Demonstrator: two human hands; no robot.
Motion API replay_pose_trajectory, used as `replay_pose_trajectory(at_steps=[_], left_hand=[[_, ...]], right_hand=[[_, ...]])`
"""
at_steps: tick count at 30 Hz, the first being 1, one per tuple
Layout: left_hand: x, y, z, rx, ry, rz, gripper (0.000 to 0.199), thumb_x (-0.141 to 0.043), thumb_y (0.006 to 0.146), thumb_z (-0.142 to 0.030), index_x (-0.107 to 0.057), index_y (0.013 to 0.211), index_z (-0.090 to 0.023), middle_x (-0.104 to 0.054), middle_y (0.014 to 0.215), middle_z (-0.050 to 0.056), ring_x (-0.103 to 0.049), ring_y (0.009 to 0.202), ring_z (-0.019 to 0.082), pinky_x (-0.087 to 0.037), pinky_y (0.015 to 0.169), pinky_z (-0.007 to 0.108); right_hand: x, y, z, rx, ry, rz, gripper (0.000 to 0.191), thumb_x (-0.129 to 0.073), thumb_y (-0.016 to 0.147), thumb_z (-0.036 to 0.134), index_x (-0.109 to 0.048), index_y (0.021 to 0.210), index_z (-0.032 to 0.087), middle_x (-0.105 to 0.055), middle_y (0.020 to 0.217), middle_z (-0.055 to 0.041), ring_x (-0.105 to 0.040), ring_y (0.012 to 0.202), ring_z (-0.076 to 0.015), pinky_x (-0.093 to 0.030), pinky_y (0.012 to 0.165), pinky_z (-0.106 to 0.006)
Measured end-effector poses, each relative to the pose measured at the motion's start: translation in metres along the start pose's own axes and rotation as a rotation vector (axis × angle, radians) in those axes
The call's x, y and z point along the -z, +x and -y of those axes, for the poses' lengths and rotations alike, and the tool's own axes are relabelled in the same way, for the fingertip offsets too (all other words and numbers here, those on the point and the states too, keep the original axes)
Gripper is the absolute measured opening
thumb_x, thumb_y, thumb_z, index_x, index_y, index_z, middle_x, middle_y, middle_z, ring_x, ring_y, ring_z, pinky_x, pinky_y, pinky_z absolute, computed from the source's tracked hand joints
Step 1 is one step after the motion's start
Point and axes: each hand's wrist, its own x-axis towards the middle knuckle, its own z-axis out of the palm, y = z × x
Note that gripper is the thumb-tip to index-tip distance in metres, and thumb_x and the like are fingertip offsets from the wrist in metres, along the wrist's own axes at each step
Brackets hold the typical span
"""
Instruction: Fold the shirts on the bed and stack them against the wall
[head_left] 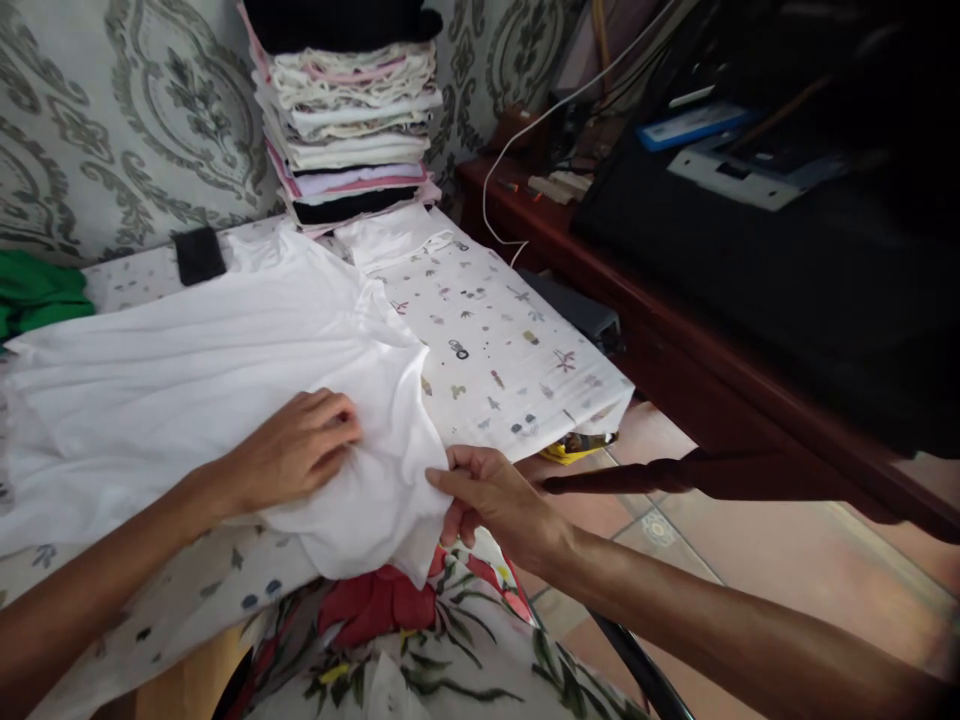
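A white shirt (187,370) lies spread over a patterned cloth (495,350), its near right edge hanging past the front of the surface. My left hand (300,445) rests on the fabric with its fingers curled and pressed together, bunching some of the cloth beneath them. At the shirt's right edge, my right hand (487,500) pinches the white fabric between thumb and fingers. Soft creases run across the garment, and its far end reaches toward the wall.
A tall stack of folded clothes (360,130) stands against the patterned wall. Nearby are a folded white garment (394,235), a small black item (199,256) and green cloth (37,290). To the right, a dark wooden desk (675,350) carries a large black screen (810,230) and a white cable (517,135).
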Motion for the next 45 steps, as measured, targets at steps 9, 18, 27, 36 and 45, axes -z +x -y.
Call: replay_pose_trajectory(at_steps=[9,18,27,36,45], left_hand=[[0.023,0.053,0.014,0.068,0.173,-0.012,0.023,-0.038,0.099,-0.027,-0.059,0.094,-0.021,-0.063,0.095,0.005,-0.056,0.092,0.022,-0.042,0.080,0.035],[-0.002,0.146,0.035,0.014,-0.062,-0.052,0.012,-0.054,0.090,-0.024,-0.049,0.079,-0.021,-0.057,0.085,0.003,-0.052,0.087,0.021,-0.043,0.079,0.034],[-0.012,0.130,0.025,-0.012,0.147,-0.299,0.009,-0.050,0.098,-0.026,-0.053,0.095,-0.019,-0.060,0.098,0.009,-0.051,0.094,0.024,-0.041,0.086,0.039],[-0.026,0.080,0.003,-0.128,0.052,-0.150,0.028,-0.046,0.100,-0.030,-0.061,0.120,-0.017,-0.060,0.124,0.014,-0.053,0.114,0.027,-0.043,0.101,0.046],[0.021,0.084,0.073,0.221,-0.210,-0.325,0.024,-0.043,0.099,-0.031,-0.061,0.109,-0.020,-0.069,0.107,0.008,-0.065,0.098,0.021,-0.052,0.084,0.032]], right_hand=[[0.004,-0.003,-0.009,0.096,-0.032,-0.052,0.051,-0.079,0.064,0.061,-0.050,0.070,0.020,-0.054,0.044,0.0064,-0.060,0.040,-0.0134,-0.035,0.034,-0.018],[0.004,-0.005,-0.018,0.158,-0.028,-0.077,0.052,-0.076,0.069,0.063,-0.046,0.069,0.021,-0.054,0.043,0.0060,-0.062,0.040,-0.0150,-0.035,0.035,-0.018],[0.010,-0.009,-0.027,0.164,-0.046,-0.162,0.053,-0.070,0.072,0.069,-0.052,0.069,0.020,-0.058,0.043,0.0019,-0.057,0.037,-0.0127,-0.034,0.038,-0.020],[0.012,-0.005,-0.037,0.179,-0.129,-0.161,0.057,-0.062,0.075,0.076,-0.053,0.070,0.020,-0.056,0.043,0.0005,-0.054,0.036,-0.0131,-0.032,0.039,-0.021],[0.022,-0.009,0.036,0.610,-1.006,-0.311,0.029,-0.052,0.094,0.040,-0.062,0.073,0.024,-0.057,0.055,0.0001,-0.053,0.050,-0.0159,-0.037,0.050,-0.028]])
